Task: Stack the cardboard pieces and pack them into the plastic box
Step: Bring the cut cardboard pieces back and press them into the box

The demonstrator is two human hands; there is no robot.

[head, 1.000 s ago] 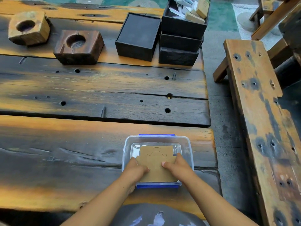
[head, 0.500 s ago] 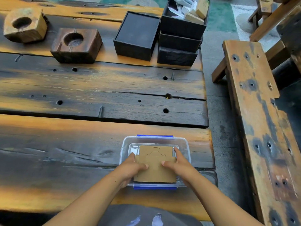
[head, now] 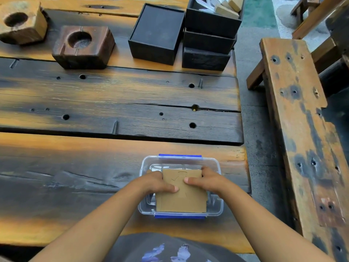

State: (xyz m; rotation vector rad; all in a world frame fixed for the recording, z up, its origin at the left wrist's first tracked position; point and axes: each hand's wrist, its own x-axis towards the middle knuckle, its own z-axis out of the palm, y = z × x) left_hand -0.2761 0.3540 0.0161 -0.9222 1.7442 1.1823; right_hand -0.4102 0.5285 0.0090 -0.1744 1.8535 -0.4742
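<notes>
A clear plastic box (head: 215, 209) with blue clips stands near the table's front edge. A brown stack of cardboard pieces (head: 186, 200) lies in it, its near edge resting about at the box's rim. My left hand (head: 158, 183) grips the stack's left side with the thumb on top. My right hand (head: 204, 179) grips its far right corner, thumb on top as well. The fingers under the cardboard are hidden.
The dark and orange plank table (head: 113, 103) carries two wooden blocks with round hollows (head: 84, 47) (head: 20, 21) at the far left. Black boxes (head: 157, 34) (head: 209, 38) stand at the back, one holding small items. A wooden bench (head: 302, 129) runs along the right.
Both hands have slid further along the cardboard stack, and its far edge now sits lower inside the box. The box has stayed in place.
</notes>
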